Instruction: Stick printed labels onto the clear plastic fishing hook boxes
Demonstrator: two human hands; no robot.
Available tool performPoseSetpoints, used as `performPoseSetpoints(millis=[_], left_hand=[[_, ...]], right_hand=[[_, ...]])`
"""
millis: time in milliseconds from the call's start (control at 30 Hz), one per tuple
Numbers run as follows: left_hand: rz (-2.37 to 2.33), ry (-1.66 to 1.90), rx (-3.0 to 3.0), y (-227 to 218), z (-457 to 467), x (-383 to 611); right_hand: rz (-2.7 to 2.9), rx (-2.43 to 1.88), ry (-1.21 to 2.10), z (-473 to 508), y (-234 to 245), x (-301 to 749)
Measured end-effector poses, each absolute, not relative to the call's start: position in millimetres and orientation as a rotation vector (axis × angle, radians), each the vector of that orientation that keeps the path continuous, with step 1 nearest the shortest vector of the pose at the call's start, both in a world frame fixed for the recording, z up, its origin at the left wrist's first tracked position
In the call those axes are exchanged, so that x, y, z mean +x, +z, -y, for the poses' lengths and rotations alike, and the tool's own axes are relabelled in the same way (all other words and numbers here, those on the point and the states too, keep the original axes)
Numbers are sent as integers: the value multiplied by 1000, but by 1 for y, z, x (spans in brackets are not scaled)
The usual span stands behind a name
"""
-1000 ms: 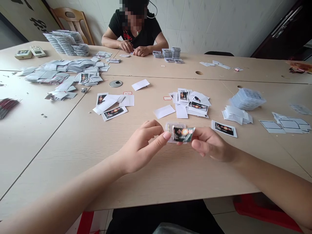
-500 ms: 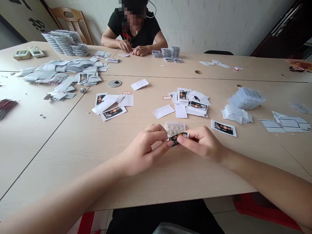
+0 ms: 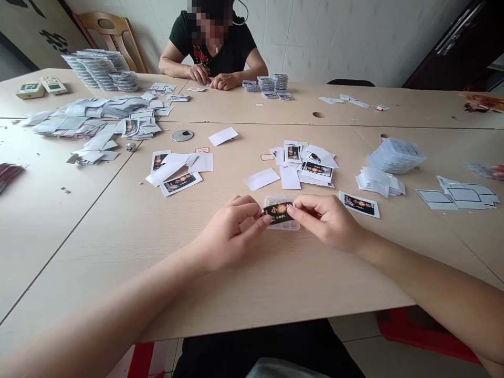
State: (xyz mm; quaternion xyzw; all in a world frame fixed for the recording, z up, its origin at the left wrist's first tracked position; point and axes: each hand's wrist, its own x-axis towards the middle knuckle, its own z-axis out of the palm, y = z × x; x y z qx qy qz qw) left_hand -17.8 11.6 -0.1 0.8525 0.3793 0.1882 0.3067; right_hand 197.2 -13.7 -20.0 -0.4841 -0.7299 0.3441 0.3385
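Observation:
Between both hands is a black printed card (image 3: 279,212) with an orange burst on it. My left hand (image 3: 240,223) pinches its left end, and my right hand (image 3: 325,218) pinches the right end. Directly beneath the card lies a small clear plastic box (image 3: 292,225) on the table, partly hidden by the card and fingers. To the right of my right hand rests a loose printed card (image 3: 359,204). Beyond the box is a messy pile of cards (image 3: 317,169), some face up, some white side up. A single white card (image 3: 262,179) lies left of that pile.
Across the table (image 3: 205,299) sits a person (image 3: 214,52) with both hands at small cards. Stacks of packed boxes (image 3: 98,68) and heaps of white cards (image 3: 90,113) stand at the left. Clear boxes (image 3: 396,156) and black-edged cards (image 3: 459,194) are at the right.
The card has tilted more face-up and moved slightly away from me, over the clear box. Its print shows more now, and the gold items seen in the box are mostly covered.

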Motion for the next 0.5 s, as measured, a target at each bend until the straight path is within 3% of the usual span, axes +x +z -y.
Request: performPoseSetpoints(millis=[200, 333, 500], left_hand=[[-1222, 450, 2565, -12, -19, -16], [-1237, 555, 2561, -22, -24, -14], [-1191, 437, 2551, -27, -27, -10]], right_hand=[[1900, -1319, 664, 6, -19, 203], [1684, -1353, 767, -4, -19, 210], [1620, -1321, 821, -12, -23, 212]])
